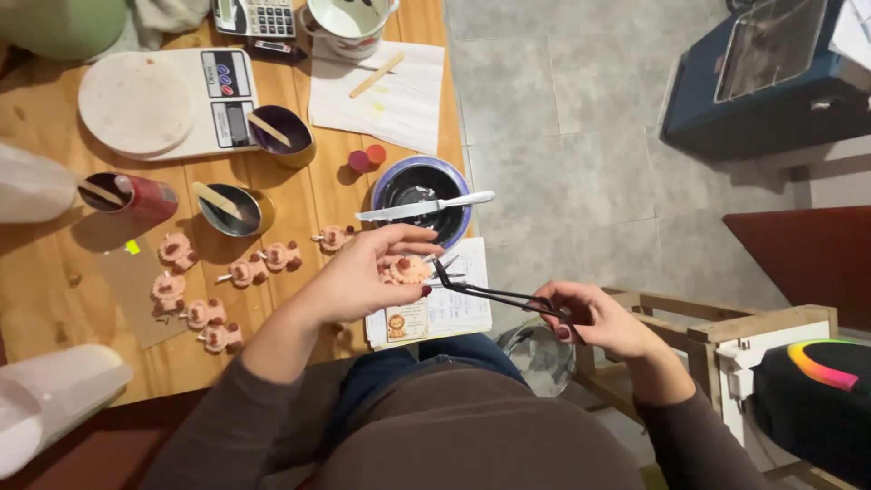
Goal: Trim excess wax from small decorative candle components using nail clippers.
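While the left hand (363,277) pinches a pink figure (408,269) in a closed grip, the right hand (594,318) at three o'clock squeezes black tongs (490,292), tips touching the small, rounded figure over the bench (54,281) edge.

A warm wooden table (54,290) fills nine o'clock; grey tiled floor (562,136) spreads toward one, with a bare wooden frame (726,327) at four.

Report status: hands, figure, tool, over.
Left hand cradles small pink figure. Right hand grips black tweezers, tips at figure. Nothing between them.
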